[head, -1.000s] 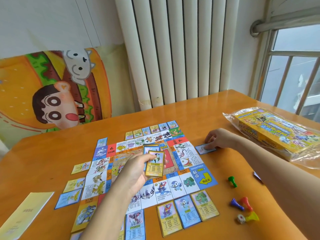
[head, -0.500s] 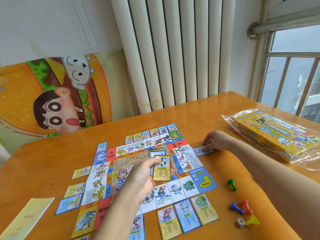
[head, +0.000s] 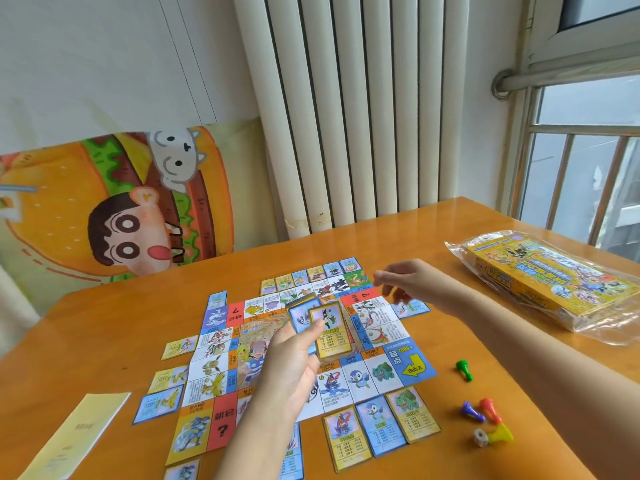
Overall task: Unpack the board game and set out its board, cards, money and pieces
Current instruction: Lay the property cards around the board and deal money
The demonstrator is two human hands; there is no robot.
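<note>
The card stack [head: 329,327] is gripped by the left hand [head: 291,368] above the board [head: 412,367]; one blue card [head: 414,308] has been released beside its right edge. The right hand [head: 405,282] is lifted clear, fingers slack and empty; another card can be dealt.

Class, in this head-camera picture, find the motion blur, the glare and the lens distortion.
Head view: the right hand is smeared by motion, the left hand and its cards look sharper; head view: daylight from the window glints on the plastic bag and the table; head view: the radiator ribs lean, wide-angle distortion.
</note>
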